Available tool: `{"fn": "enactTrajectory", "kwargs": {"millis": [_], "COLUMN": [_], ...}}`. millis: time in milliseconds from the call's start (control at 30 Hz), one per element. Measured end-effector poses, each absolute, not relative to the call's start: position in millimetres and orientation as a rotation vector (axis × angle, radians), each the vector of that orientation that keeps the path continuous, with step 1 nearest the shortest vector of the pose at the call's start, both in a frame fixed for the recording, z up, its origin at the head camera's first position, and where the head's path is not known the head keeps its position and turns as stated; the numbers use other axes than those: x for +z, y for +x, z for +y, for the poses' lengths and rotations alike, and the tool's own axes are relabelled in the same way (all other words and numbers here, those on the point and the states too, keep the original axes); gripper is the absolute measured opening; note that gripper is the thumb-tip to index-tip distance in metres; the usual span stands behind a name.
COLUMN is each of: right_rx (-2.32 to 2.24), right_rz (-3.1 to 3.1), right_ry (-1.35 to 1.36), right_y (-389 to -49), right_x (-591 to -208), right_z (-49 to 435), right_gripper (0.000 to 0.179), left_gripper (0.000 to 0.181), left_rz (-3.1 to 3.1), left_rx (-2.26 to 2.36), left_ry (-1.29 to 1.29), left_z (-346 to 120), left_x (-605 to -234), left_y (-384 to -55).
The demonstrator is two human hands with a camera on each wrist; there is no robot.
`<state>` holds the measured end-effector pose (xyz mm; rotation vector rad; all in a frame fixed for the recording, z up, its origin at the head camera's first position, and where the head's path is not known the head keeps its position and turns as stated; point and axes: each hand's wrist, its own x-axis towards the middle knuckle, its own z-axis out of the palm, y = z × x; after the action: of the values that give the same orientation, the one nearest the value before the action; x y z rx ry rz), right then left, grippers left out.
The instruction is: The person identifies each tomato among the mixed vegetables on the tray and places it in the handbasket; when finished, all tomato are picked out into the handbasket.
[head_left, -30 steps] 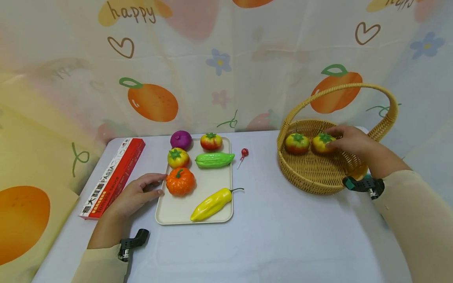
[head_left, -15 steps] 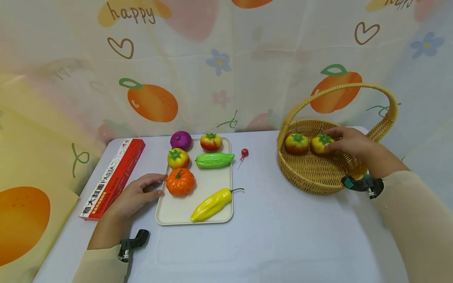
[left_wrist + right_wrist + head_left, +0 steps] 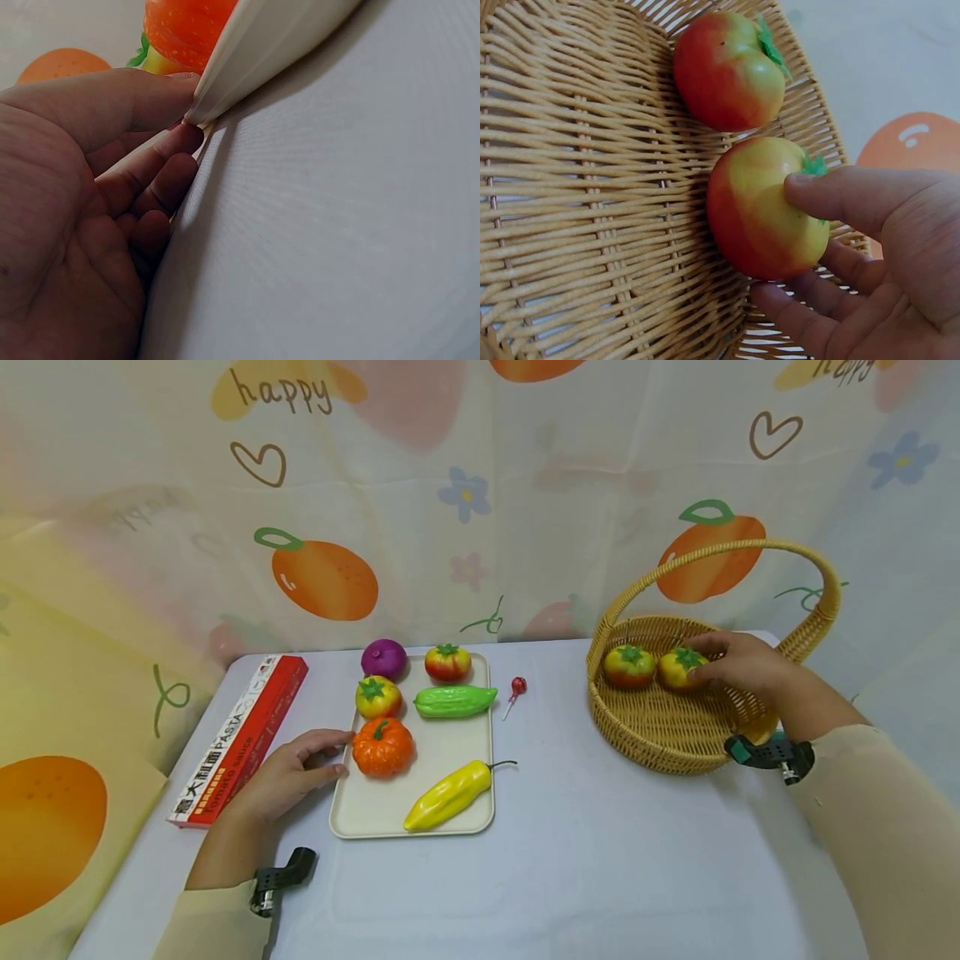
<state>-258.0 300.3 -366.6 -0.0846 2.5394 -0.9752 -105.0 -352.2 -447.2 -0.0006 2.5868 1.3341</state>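
My right hand [image 3: 738, 664] is in the wicker basket [image 3: 667, 747] and holds a red-and-yellow toy tomato [image 3: 757, 210], thumb on its side and fingers below. A second toy tomato [image 3: 727, 71] lies beside it in the basket. My left hand [image 3: 288, 774] is at the left edge of the cream tray [image 3: 450, 745]; in the left wrist view its thumb and forefinger pinch the rim. Nearest that hand on the tray is an orange toy pumpkin [image 3: 382, 748]. Also on the tray are a purple onion [image 3: 384, 657], two toy tomatoes [image 3: 378, 697], a green bumpy gourd [image 3: 454, 701] and a yellow pepper [image 3: 447, 795].
A red-and-white pasta box [image 3: 243, 735] lies left of the tray, beside my left forearm. Between tray and basket is a red lollipop [image 3: 517, 687]. The basket's tall handle [image 3: 712, 552] arches over its opening. A printed curtain [image 3: 547, 527] hangs behind the table.
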Motion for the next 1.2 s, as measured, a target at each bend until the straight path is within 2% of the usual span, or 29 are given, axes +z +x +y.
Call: {"fn": "enactTrajectory", "kwargs": {"millis": [1200], "right_rx": [-0.837], "right_rz": [2.668], "right_ry": [-0.171], "right_y": [-249], "right_x": [-345], "right_z": [295], "right_gripper": [0.064], "left_gripper": [0.057], "left_rz": [2.590], "left_rx": [1.310], "left_ry": [0.003], "left_z": [-352], "left_x": [-446], "left_y": [-105]}}
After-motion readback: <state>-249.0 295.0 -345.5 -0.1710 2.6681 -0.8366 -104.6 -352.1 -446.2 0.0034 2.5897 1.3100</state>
